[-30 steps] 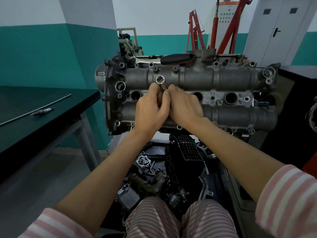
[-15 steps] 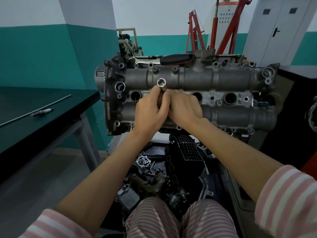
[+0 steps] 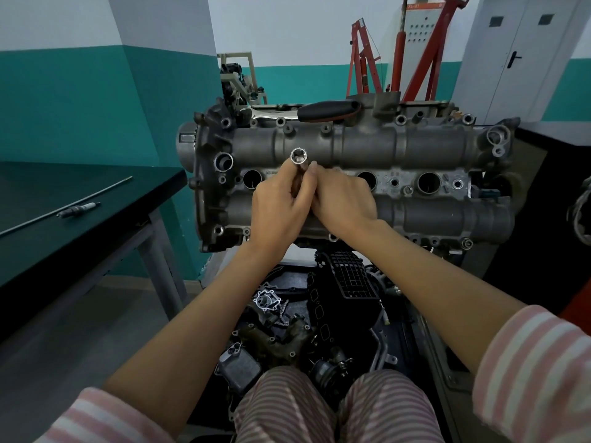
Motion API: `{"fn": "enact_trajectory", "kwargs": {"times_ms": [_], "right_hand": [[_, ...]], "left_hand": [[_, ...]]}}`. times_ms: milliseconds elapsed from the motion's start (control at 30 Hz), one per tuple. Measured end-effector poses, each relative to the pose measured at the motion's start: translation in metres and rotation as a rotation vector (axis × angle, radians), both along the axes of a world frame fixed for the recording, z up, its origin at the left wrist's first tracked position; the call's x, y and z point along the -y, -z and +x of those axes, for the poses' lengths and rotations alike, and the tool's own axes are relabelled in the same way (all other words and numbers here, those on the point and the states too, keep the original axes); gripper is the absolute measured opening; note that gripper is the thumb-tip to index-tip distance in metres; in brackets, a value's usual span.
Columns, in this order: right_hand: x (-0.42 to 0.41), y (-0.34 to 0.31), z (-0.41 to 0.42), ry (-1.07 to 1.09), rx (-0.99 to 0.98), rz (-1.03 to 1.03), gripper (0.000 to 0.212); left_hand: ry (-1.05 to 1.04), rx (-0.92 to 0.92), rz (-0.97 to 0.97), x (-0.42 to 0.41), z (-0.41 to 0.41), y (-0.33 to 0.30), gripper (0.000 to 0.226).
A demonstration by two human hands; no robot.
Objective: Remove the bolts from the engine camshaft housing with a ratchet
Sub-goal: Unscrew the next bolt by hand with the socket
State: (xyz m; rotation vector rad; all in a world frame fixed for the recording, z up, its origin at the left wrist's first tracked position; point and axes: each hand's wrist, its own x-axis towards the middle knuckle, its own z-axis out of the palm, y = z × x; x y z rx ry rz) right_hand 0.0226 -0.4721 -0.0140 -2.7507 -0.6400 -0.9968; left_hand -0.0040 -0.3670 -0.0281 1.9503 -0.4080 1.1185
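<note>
Now both grips clamp socket; ratchet atop housing; spark plug on bench

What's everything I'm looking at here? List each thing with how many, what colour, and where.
camshaft housing: one, grey metal, centre, facing the camera
socket: one, silver, open end up, in front of the housing, held between both hands
ratchet: one, black handle with chrome shaft, lying along the housing's top edge
table: one, dark green top, left
spark plug: one, white and metal, on the table
thin rod: one, dark, on the table beside the spark plug
engine hoist: one, red, behind the housing
loose engine parts: several, black and grey, on the floor below
door: one, grey, far right
left hand: grips the socket
right hand: fingers against the socket
</note>
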Motion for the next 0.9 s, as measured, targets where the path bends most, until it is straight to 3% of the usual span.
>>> {"fn": "enact_trajectory", "kwargs": {"times_ms": [300, 667, 900], "right_hand": [[-0.0031, 0.0053, 0.0042, -0.021, 0.004, 0.028, 0.024], [-0.0038, -0.0011, 0.0032, 0.037, -0.017, 0.035, 0.025], [-0.0067, 0.0053, 0.0044, 0.035, 0.001, 0.004, 0.023]], "left_hand": [[-0.006, -0.024, -0.026, 0.0017, -0.0024, -0.0023, 0.020], [-0.041, 0.003, 0.024, 0.0020, -0.0023, -0.0020, 0.028], [-0.017, 0.001, -0.006, 0.0022, -0.0021, -0.0022, 0.015]]}}
